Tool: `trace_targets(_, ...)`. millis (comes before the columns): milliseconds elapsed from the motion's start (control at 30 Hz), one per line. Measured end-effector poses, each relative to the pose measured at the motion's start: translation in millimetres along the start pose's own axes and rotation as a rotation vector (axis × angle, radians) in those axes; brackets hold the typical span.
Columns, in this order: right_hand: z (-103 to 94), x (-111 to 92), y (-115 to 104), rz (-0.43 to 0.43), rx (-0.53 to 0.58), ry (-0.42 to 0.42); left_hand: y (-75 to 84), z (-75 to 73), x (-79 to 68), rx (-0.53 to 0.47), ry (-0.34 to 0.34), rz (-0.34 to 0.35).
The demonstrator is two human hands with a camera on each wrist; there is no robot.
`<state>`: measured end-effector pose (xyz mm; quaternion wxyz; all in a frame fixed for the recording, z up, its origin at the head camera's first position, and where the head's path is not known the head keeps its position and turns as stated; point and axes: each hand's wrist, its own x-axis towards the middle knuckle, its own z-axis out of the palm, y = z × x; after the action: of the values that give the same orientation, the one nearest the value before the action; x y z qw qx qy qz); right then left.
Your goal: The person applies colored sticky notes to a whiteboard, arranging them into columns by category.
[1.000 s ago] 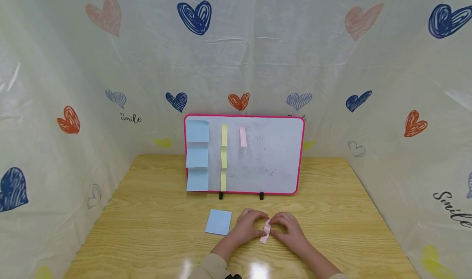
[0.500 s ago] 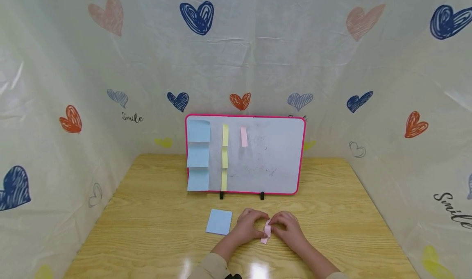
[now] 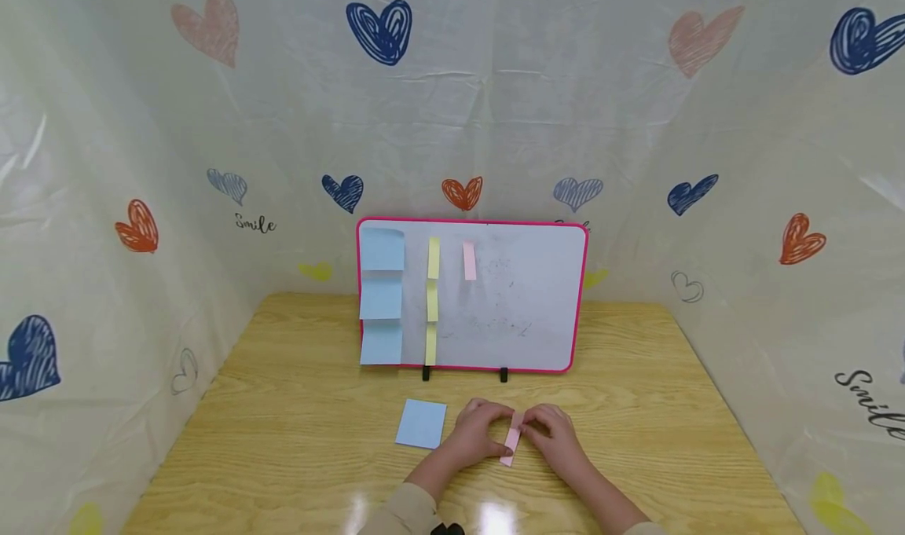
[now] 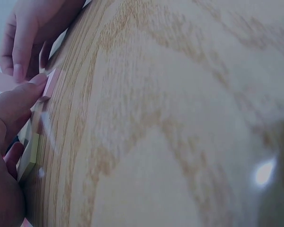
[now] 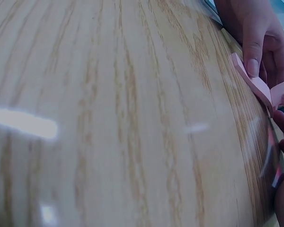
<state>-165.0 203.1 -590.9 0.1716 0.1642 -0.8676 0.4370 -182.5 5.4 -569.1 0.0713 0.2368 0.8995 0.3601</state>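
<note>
A narrow pink sticky-note pad (image 3: 510, 448) lies slanted on the table between both hands. My left hand (image 3: 475, 433) holds it, thumb pressing the near end and fingers curved round toward the far end. With thumb and index finger, my right hand (image 3: 555, 434) pinches the pad's top sheet (image 5: 282, 90); in the right wrist view this sheet is bent up from the block. To the left of the left hand lies a square blue sticky-note pad (image 3: 420, 424). A small yellowish pad (image 4: 29, 158) shows under the left hand in the left wrist view.
A pink-framed whiteboard (image 3: 523, 307) stands behind the hands on black feet (image 3: 503, 375). Blue square notes (image 3: 382, 295), yellow strips (image 3: 433, 299) and one pink strip (image 3: 470, 261) are stuck on it. A heart-printed curtain (image 3: 488, 87) encloses the wooden table (image 3: 297, 425).
The top pink sheet, folded into a short flap half a second ago, now stands up off the pad's far end in the right fingers. The left hand has stayed in place.
</note>
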Motion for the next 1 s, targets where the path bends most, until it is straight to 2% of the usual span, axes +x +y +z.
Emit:
trace_targets(200,-1.0,0.7,-1.5,0.058,0.010,-0.008,0.4,-0.3,0.7,-0.011,-0.005,-0.006)
trace_targets(433,-3.2,3.7,-4.2,0.154,0.084,-0.032,0.2,-1.1,-0.3,-0.016,0.003,0.011)
trace_targets(667,-4.1,5.9,-6.7,0.156,0.069,-0.025,0.2,-1.2,-0.5,-0.013,0.003,0.005)
trace_targets(1000,-7.3,9.6,-6.5,0.225,0.077,-0.056,-1.1,0.3,-0.4,-0.019,0.005,0.002)
